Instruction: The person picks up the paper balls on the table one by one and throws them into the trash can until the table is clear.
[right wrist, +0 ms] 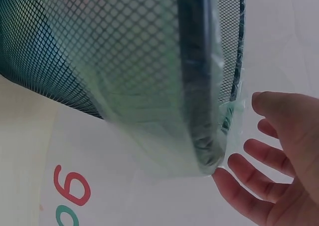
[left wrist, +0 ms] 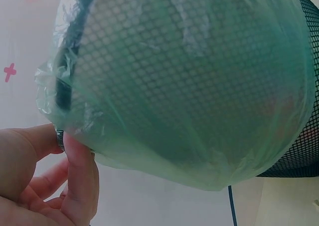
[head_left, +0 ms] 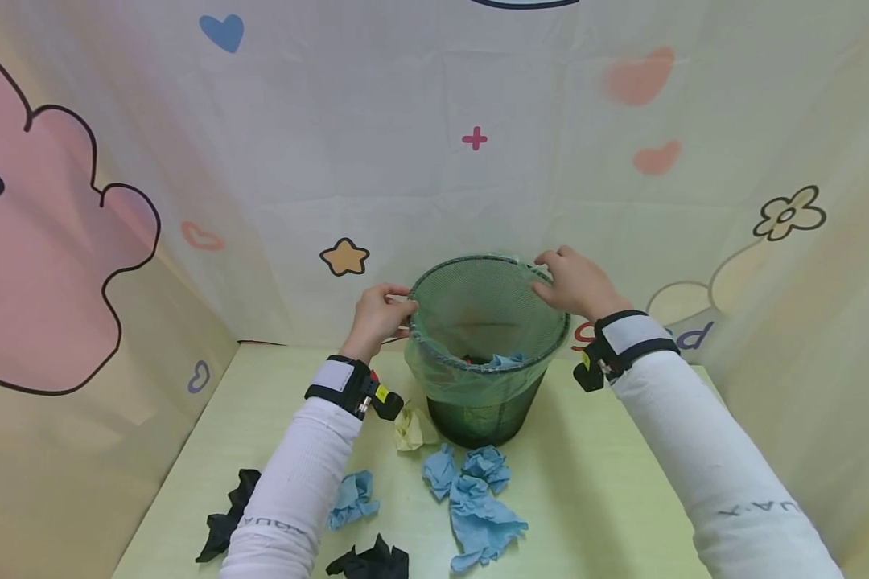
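A dark wire-mesh waste bin (head_left: 445, 420) stands on the table, lined with a thin green plastic bag (head_left: 442, 378) folded over its rim. At the rim's left side, my left hand (head_left: 379, 316) pinches the bagged edge between thumb and finger; the left wrist view shows this hand (left wrist: 45, 171) close up. My right hand (head_left: 578, 283) is at the right side of the rim. In the right wrist view that hand (right wrist: 279, 166) has its fingers spread and gently bent, one fingertip at or very near the bag's edge. Inside the bin lies crumpled blue paper (head_left: 505, 361).
Several crumpled blue papers (head_left: 481, 515) lie in front of the bin. A pale yellow crumpled paper (head_left: 409, 428) is by its base. Black crumpled pieces (head_left: 372, 560) lie near the front and left of the table (head_left: 594, 482). A printed curtain (head_left: 405, 161) hangs behind.
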### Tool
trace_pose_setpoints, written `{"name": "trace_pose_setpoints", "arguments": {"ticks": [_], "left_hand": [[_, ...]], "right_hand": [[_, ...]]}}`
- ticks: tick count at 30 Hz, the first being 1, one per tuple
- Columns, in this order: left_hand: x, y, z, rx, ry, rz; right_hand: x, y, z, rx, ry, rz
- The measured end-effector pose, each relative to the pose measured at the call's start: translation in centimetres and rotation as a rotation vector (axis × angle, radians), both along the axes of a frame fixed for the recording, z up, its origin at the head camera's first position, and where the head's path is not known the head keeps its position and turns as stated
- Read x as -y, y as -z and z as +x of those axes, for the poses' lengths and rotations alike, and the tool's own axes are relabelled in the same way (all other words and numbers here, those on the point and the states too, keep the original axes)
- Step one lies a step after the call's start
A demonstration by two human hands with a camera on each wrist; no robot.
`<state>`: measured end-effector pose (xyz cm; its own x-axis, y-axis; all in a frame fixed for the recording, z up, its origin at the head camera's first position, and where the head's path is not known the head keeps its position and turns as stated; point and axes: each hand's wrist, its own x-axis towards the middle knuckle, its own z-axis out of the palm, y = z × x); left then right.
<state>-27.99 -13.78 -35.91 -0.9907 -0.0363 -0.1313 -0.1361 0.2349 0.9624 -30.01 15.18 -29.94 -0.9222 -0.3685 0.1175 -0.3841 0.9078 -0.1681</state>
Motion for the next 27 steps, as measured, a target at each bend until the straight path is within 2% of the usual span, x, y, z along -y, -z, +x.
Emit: {"name": "trace_pose_setpoints", "arguments": {"ticks": [10,15,27], "left_hand": [[0.0,0.1,-0.1,0.009,-0.004,-0.002],[0.0,0.1,-0.2,0.007,-0.003,0.004],[-0.3,-0.2,-0.1,0.001,-0.003,-0.011]], "right_hand": [[-0.8,0.9,0.3,0.024,0.055,0.002],[-1.1,1.5,0.1,0.017,0.054,-0.001],[-1.7,2.9,0.0,-0.043,0.063,-0.103]]}}
